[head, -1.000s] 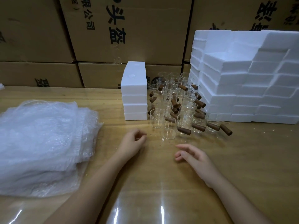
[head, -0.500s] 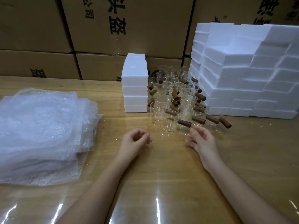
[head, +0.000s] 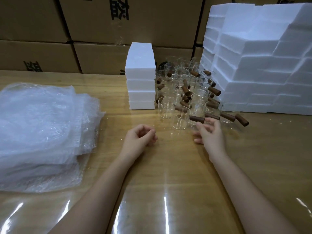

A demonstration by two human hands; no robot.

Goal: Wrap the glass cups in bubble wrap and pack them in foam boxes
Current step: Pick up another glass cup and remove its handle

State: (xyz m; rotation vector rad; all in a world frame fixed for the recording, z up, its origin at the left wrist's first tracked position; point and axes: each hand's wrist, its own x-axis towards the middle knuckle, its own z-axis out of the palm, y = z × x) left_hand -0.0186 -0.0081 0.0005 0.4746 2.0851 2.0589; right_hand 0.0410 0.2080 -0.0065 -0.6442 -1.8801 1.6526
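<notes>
left grip (head: 141,137) rests on the tabletop (head: 168,174), loosely curled, grasping nothing. right grip (head: 209,134) is released, its fingertips just beside the nearest wooden cup handle (head: 197,119). the glass cups (head: 184,85) crowd the far edge between a short foam box stack (head: 141,78) and a tall foam box stack (head: 261,73). the bubble wrap pile (head: 38,129) lies by the left edge.

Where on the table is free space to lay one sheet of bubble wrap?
Bare table lies between the left hand and right hand, and right of that hand, before the large foam stack. Crowded: the glass cups between the small foam stack and the large one.
</notes>
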